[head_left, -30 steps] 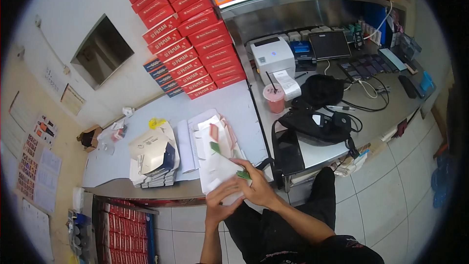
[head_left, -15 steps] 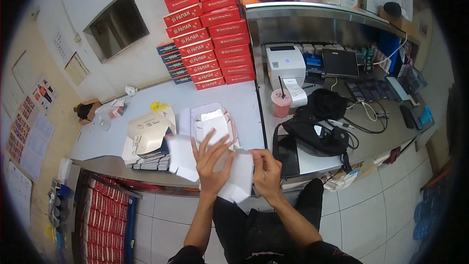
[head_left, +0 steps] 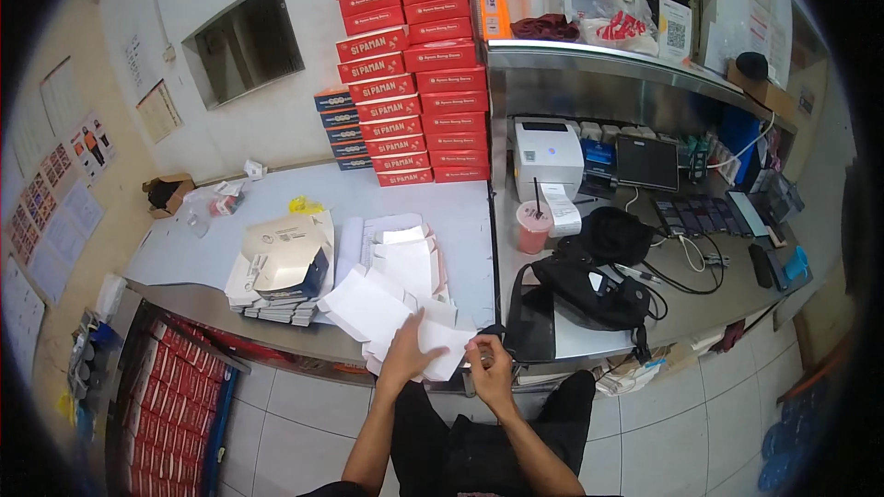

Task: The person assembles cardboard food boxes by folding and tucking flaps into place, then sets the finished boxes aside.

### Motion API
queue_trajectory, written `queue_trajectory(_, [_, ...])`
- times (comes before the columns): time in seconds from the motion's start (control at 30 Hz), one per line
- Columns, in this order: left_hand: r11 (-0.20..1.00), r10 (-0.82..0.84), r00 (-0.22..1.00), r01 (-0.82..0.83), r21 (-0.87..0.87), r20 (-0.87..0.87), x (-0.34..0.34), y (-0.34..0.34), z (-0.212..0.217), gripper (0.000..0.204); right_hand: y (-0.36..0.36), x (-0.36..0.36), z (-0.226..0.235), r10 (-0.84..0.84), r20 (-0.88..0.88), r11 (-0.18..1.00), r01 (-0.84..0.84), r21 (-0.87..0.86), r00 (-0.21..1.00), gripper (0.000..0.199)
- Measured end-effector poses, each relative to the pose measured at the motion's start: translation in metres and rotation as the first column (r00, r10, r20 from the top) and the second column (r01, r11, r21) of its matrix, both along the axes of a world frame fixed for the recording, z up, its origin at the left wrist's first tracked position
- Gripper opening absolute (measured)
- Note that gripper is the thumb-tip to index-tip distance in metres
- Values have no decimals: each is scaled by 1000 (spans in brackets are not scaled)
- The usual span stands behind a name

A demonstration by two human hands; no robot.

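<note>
Grey counter (head_left: 276,212), frame centre, carries red boxes (head_left: 405,64) at top. Left hand (head_left: 405,357) lies open-fingered on a white flat carton (head_left: 387,313) at lower centre; right hand (head_left: 490,370) pinches its edge, fingertips partly hidden. Carton underside unseen.

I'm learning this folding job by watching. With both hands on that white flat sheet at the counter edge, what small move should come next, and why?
Probably draw the white sheet toward the body. The left hand lies on it, the right hand pinches its near corner, and it overlaps the stack of white flats.
</note>
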State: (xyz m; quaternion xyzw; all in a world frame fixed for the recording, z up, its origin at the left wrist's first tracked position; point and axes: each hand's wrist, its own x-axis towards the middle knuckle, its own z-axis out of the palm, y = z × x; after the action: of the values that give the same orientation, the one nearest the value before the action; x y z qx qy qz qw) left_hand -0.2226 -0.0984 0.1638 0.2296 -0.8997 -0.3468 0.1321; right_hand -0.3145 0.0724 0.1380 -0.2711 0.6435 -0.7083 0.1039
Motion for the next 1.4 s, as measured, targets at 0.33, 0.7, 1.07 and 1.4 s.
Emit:
queue_trajectory(0.33, [966, -191, 976, 205, 155, -101, 36, 16, 2, 45, -1, 12, 4, 110, 166, 985, -86, -148, 980, 21])
queue_trajectory(0.7, [927, 263, 946, -193, 322, -190, 45, 27, 10, 22, -9, 30, -3, 270, 189, 963, -269, -34, 944, 23])
queue_trajectory(1.07, [853, 29, 988, 53, 519, -149, 49, 9, 4, 30, -14, 22, -10, 317, 325, 937, -348, 39, 891, 33])
queue_trajectory(1.4, [786, 23, 989, 71, 614, -145, 51, 1, -6, 30, -15, 22, -14, 362, 296, 931, -359, -65, 884, 35])
